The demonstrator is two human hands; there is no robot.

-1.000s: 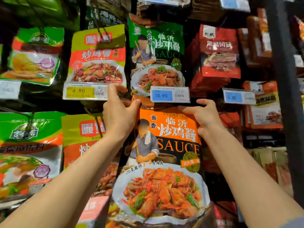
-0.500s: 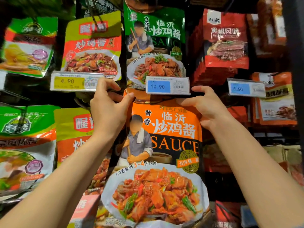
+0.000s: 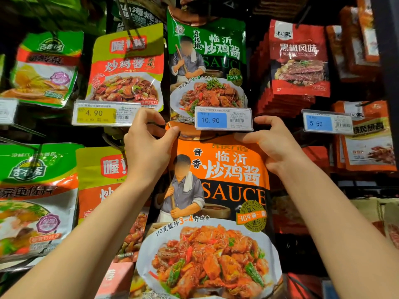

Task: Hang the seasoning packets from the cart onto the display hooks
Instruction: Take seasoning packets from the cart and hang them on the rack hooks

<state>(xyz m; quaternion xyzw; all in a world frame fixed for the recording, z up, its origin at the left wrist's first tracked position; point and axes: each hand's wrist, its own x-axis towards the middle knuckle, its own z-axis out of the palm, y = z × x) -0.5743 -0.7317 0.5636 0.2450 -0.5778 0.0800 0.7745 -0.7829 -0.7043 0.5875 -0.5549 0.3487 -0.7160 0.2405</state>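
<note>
Both hands pinch the orange sauce packet (image 3: pixel 216 190) at its top corners, left hand (image 3: pixel 146 152), right hand (image 3: pixel 274 145), just under the 10.90 price tag (image 3: pixel 223 120).

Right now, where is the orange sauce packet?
Center of the head view: the orange sauce packet is held by its top corners by left hand and right hand, directly under the blue 10.90 price tag.
</note>
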